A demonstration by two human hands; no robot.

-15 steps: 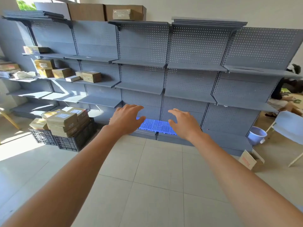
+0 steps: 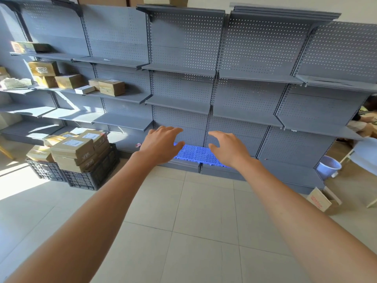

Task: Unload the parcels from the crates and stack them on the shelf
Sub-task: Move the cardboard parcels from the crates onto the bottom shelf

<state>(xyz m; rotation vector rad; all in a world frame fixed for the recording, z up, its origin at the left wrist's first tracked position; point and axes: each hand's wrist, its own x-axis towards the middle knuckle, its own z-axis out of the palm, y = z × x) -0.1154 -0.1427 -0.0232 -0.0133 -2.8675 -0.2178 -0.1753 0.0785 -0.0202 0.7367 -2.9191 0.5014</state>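
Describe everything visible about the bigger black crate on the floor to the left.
The black crate is a dark plastic box with lattice walls, standing upright on the tiled floor before the grey shelving. Brown cardboard parcels with white labels are piled above its rim. A smaller crate sits against its left side. Neither hand touches it.

My two hands reach out before a wall of shelving, crates of parcels on the floor to the left.

My left hand [image 2: 161, 145] and right hand [image 2: 228, 149] hover apart, both empty, in front of the shelf unit [image 2: 179, 104]. Two crates [image 2: 89, 174] sit side by side at lower left, stacked parcels [image 2: 73, 148] in them. More boxes [image 2: 111, 87] rest on the left shelves. A bucket [image 2: 327, 167] stands right, an opened carton [image 2: 323, 200] before it.
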